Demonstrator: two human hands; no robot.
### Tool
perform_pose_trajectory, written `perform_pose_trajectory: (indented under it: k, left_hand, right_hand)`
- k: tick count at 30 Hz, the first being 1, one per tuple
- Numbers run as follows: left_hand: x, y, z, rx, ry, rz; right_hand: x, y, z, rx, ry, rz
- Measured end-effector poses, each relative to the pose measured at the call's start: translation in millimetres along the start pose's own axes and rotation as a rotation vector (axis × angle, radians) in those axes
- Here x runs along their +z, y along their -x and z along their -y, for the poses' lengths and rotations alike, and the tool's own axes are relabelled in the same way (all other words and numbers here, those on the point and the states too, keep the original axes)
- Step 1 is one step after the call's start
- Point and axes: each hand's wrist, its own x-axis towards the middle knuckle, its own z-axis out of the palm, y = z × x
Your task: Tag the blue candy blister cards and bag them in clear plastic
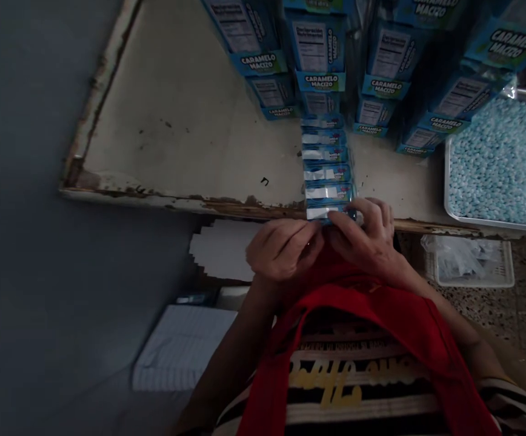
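A row of small blue candy boxes (327, 174), with clear plastic shining along its right side, lies on the worktable and runs to its near edge. My left hand (285, 247) is closed in a pinch by the left corner of the nearest box; whatever its fingertips hold is hidden. From the right, my right hand (366, 235) bends its fingers round that same end, thumb and fingertips against the last box and the plastic. Taller stacks of blue "Caramelo Macizo" boxes (321, 81) stand just behind the row.
At the right, a metal tray (447, 181) holds many pale blue candies. The worktable (190, 121) has a worn, chipped edge. Below it are a white basket (508, 266) with clear plastic bags, stacked white sheets (181, 348) and a grey wall (26, 212) at left.
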Motion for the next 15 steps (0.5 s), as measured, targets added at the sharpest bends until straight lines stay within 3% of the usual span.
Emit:
perform_pose_trajectory:
  k: [4,7,9,12,15]
  left_hand:
    - [-4.7,-18,7,-0.096,0.115,0.082]
    - [-12.0,-35,15,-0.126,0.125,0.235]
    - [-15.8,-38,17,-0.131,0.118,0.272]
    - [-12.6,-20,9,-0.053,0.09,0.081]
    - [4.8,14,-3,-0.049,0.034,-0.141]
  right_hand:
    - [4,-19,3,0.02,-0.069,0.079]
    - [2,-28,-5,-0.054,-0.162,0.098]
    - [-6,-29,-12,-0.107,-0.205,0.101]
    - [-21,-19,-21,-0.073,-0.219,0.063]
    - [-30,0,-20,0.074,-0.102,-0.102]
